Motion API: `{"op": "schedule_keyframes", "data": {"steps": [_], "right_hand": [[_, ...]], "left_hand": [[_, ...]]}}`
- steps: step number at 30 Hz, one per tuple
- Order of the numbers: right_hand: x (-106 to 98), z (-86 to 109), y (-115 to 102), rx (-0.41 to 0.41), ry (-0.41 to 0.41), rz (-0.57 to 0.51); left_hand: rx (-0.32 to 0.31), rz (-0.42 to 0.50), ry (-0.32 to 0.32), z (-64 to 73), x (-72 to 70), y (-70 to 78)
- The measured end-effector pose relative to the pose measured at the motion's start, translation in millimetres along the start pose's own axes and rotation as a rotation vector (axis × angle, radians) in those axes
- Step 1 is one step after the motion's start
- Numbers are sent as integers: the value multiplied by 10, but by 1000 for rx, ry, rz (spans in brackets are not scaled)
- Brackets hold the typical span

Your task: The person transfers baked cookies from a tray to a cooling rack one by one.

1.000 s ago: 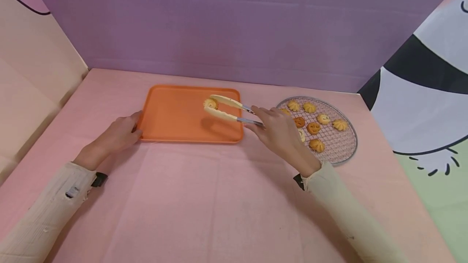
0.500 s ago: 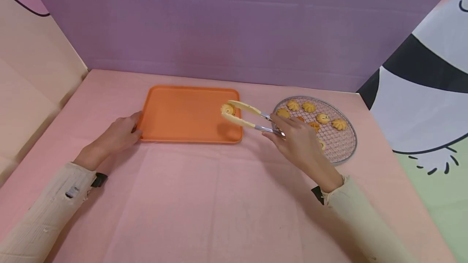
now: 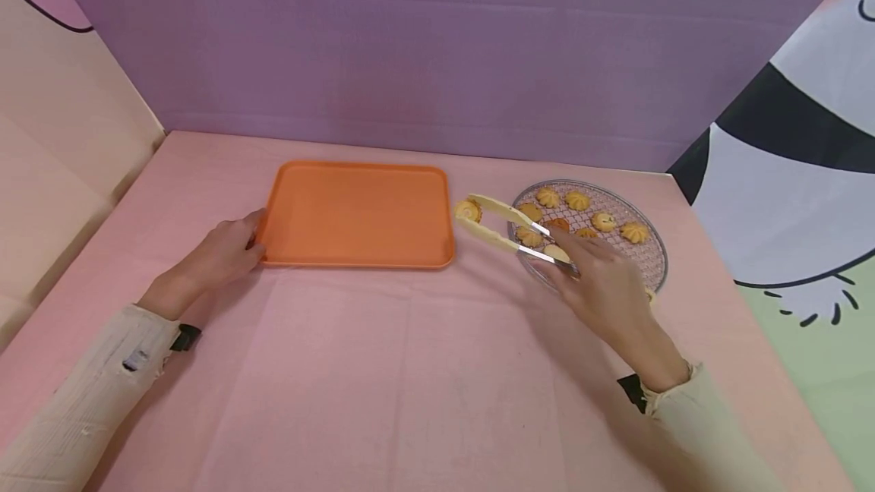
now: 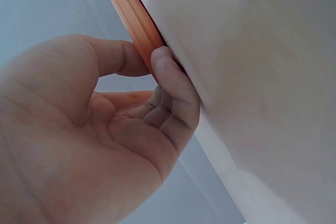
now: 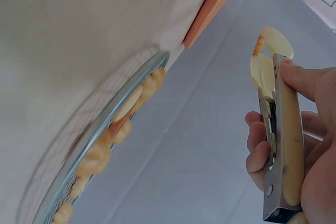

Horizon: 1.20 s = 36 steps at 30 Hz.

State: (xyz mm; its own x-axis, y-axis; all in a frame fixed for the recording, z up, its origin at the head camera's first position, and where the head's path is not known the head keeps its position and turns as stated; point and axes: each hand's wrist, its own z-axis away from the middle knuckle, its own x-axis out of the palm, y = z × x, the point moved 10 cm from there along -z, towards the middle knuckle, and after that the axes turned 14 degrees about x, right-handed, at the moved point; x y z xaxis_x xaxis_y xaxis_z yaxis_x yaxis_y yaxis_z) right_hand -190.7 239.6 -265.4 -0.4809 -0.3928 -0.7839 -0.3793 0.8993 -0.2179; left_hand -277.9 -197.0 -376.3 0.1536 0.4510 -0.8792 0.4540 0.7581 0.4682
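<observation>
My left hand (image 3: pixel 219 257) pinches the left edge of an orange tray (image 3: pixel 355 219) between thumb and fingers; the left wrist view shows the tray's rim (image 4: pixel 131 17) in this grip. My right hand (image 3: pixel 611 294) holds metal tongs (image 3: pixel 488 237) with cream-coloured tips. Between those tips is a piped swirl cookie (image 3: pixel 468 211), raised in the gap between the tray and a round wire rack (image 3: pixel 648 255). In the right wrist view the tongs (image 5: pixel 289 145) stand well away from the rack's rim (image 5: pixel 118 109). Part of the rack is hidden behind my right hand.
Several cookies lie on the rack, among them pale flower-shaped cookies (image 3: pixel 577 200) and darker brown ones. A pink cloth (image 3: pixel 410 370) covers the table. A purple wall (image 3: pixel 424 59) rises behind, and printed panels (image 3: pixel 772 203) stand at the sides.
My right hand has moved to the right with the tongs and the cookie, from over the tray to past its right edge. The left hand and the tray have stayed in place.
</observation>
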Motion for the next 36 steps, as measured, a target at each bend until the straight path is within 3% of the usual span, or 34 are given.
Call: {"op": "schedule_keyframes", "data": {"steps": [20,36], "right_hand": [[-407,307,453,105,79,81],[-581,578,898,209,112,156]], "left_hand": [[6,-4,-3,-13,-19,36],[2,1,-16,-32,30,-19]]}}
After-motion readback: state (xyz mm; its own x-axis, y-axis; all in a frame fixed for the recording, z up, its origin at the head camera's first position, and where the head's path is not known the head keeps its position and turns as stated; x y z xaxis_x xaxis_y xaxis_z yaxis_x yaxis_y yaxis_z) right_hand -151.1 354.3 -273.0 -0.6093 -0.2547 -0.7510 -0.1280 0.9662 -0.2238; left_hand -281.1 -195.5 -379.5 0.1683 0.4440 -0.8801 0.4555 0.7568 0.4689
